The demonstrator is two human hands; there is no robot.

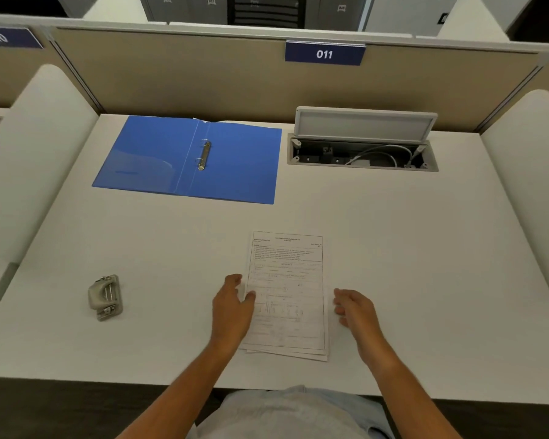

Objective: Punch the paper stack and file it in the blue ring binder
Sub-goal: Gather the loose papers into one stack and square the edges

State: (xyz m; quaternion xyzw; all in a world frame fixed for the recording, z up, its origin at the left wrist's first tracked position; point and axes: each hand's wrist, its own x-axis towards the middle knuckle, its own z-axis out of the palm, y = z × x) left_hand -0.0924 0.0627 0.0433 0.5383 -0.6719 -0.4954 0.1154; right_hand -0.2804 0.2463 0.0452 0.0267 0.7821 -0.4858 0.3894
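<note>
White paper stack [287,289] between left hand [232,307] and right hand [355,308]

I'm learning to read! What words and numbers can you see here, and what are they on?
"011": middle blue sign on the partition.
"010": left blue sign.
Paper stack: print too small to read.
Locker labels behind: blurred.

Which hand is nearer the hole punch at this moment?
Left. The left hand is at the paper stack's left edge, with bare desk between it and the hole punch farther left; the right hand is beyond the stack's right edge.
</note>
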